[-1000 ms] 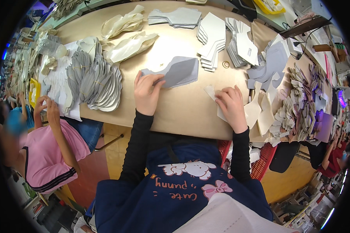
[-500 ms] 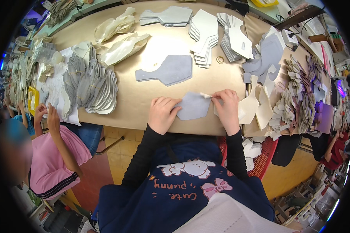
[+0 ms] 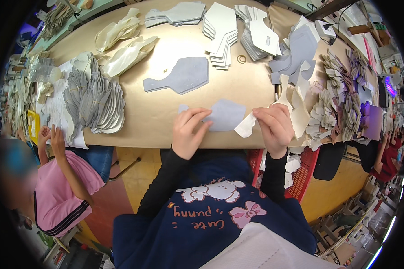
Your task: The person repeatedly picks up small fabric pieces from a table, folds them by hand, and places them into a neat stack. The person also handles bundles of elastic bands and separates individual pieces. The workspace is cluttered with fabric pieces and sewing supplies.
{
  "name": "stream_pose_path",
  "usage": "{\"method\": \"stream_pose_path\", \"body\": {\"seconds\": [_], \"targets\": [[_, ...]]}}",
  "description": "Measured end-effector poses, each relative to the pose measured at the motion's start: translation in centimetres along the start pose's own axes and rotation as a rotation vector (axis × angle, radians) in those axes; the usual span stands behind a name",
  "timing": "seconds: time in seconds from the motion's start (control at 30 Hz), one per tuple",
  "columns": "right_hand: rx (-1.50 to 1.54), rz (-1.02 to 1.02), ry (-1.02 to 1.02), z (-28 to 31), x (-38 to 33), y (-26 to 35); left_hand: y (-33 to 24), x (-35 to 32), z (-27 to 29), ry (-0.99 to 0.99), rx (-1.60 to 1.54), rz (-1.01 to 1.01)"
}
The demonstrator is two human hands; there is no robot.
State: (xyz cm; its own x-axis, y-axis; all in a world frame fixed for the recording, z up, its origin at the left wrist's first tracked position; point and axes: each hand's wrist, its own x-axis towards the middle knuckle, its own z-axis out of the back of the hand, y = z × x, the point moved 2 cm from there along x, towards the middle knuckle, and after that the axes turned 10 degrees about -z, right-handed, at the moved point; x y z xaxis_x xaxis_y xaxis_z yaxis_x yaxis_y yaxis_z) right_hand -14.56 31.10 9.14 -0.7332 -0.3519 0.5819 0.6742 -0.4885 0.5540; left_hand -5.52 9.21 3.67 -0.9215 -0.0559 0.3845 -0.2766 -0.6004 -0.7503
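Note:
A flat grey cut piece lies on the brown-covered table in front of me. My left hand rests over its narrow left part, fingers curved and thumb apart, the fingertips at the surface. Between the thumb and fingers of my right hand is a thin white sheet, its lower end hanging by the grey piece's right edge. A small stack of grey pieces of similar outline sits just beyond. Cream paper-like pieces lie beside my right hand, partly hidden by it.
Bundled grey pieces stand at the left, near a co-worker in pink. White stacked pieces and grey sheets lie at the back. More bundles fill the right. A red basket is below the table edge.
My right hand has moved right, and the white sheet, earlier at the grey piece's corner, now hangs from its fingers. My left hand's fingers have spread over the grey piece. The view has shifted slightly.

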Motion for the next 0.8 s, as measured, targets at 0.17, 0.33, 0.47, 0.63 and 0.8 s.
{"method": "stream_pose_path", "body": {"seconds": [0.17,0.33,0.47,0.63,0.8], "targets": [[0.144,-0.210,0.096,-2.0,-0.1,2.5,-3.8,0.4,-0.4,-0.083,-0.466,0.150],[0.433,-0.563,0.242,-3.4,-1.1,4.0,-2.2,1.8,-1.2,-0.084,-0.898,0.326],[0.868,-0.869,0.280,-3.3,-1.7,3.5,-1.4,1.1,-0.4,-0.030,-1.110,0.541],[0.774,-0.948,0.435,-3.4,-2.1,3.1,-1.0,1.0,-0.2,-0.092,-1.120,0.595],[0.740,-0.928,0.514,-3.6,-2.5,3.2,-0.9,1.0,-0.3,-0.088,-1.067,0.598]]}}
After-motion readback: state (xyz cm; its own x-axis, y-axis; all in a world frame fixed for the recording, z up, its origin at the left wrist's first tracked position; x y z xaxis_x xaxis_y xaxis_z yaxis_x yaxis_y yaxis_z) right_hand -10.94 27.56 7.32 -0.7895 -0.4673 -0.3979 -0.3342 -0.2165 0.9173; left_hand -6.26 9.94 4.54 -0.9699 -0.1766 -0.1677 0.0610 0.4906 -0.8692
